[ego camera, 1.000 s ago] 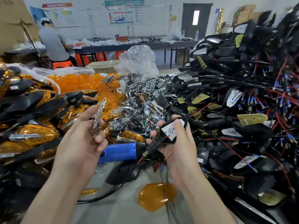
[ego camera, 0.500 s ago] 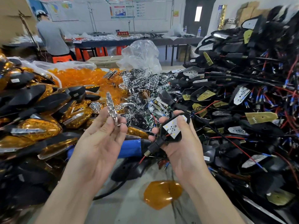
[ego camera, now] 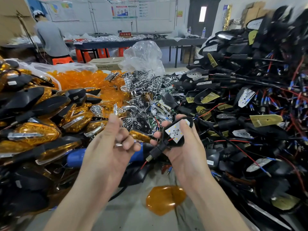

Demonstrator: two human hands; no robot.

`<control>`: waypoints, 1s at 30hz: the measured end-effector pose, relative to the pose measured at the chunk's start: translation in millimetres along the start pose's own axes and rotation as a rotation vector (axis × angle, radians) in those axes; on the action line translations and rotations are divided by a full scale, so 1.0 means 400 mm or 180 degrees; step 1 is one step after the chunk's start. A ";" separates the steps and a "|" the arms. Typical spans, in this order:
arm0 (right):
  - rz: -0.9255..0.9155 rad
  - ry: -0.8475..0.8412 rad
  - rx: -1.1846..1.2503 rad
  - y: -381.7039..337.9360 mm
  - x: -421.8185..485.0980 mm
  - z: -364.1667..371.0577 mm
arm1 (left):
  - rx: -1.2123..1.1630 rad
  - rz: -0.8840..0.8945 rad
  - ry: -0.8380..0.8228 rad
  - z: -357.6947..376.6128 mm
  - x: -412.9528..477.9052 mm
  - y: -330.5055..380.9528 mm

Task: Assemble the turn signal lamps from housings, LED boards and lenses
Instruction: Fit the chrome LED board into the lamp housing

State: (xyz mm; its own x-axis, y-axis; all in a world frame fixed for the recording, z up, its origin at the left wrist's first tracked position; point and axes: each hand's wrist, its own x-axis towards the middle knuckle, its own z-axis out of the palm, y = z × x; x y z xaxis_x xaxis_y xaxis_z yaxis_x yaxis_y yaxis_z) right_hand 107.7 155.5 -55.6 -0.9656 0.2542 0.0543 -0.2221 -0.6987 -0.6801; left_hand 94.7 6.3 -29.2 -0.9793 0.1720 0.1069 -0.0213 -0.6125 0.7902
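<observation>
Here, workshop table [ego camera: 130, 217] heaped with parts [ego camera: 143, 97], left hand [ego camera: 108, 147] pinching chrome reflector [ego camera: 115, 107], right hand [ego camera: 186, 152] gripping housing [ego camera: 177, 143].

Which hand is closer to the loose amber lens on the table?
Right. The right hand, holding the black housing, hangs beyond the amber lens, slightly to its right; the left hand, pinching a chrome piece, is farther off to its left.

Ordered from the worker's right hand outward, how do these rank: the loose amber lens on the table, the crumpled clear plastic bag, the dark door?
1. Loose amber lens, just below the right hand.
2. Crumpled clear plastic bag, farther ahead, centre.
3. Dark door, on the far wall.
</observation>
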 end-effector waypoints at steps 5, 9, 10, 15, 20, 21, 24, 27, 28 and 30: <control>0.0084 -0.0006 0.0041 -0.001 -0.001 0.001 | 0.1002 0.0302 -0.0025 0.013 -0.016 -0.019; 0.0142 0.0026 0.0027 0.003 -0.004 0.002 | 0.3327 0.1281 -0.0341 0.001 -0.049 -0.040; 0.0151 0.0054 -0.0016 0.005 -0.005 0.001 | 0.3733 0.1418 -0.0547 0.001 -0.055 -0.045; 0.0232 0.0057 -0.0095 0.015 -0.012 -0.001 | 0.4905 0.1834 -0.0966 0.001 -0.051 -0.060; 0.0262 0.0033 -0.0164 0.022 -0.012 0.004 | 0.5065 0.1893 -0.0970 -0.005 -0.045 -0.060; 0.0258 0.0033 -0.0158 0.022 -0.012 0.004 | 0.5041 0.1882 -0.0964 -0.005 -0.045 -0.060; 0.0259 0.0045 -0.0197 0.020 -0.014 0.001 | 0.4883 0.1806 -0.1014 -0.010 -0.045 -0.065; 0.0301 0.0049 -0.0257 0.018 -0.016 0.001 | 0.4670 0.1734 -0.1043 -0.015 -0.042 -0.066; 0.0323 0.0053 -0.0276 0.017 -0.017 0.001 | 0.4603 0.1704 -0.1057 -0.015 -0.041 -0.066; 0.0351 0.0067 -0.0291 0.016 -0.017 0.001 | 0.4501 0.1668 -0.1101 -0.013 -0.041 -0.066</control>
State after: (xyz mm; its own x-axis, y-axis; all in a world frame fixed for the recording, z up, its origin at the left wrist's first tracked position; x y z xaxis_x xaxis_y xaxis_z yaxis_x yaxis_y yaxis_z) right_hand 112.8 149.2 -60.0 -0.9803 0.1938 -0.0391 -0.1007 -0.6596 -0.7448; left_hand 110.2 15.6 -55.1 -0.7189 0.4647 0.5170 0.6945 0.5111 0.5064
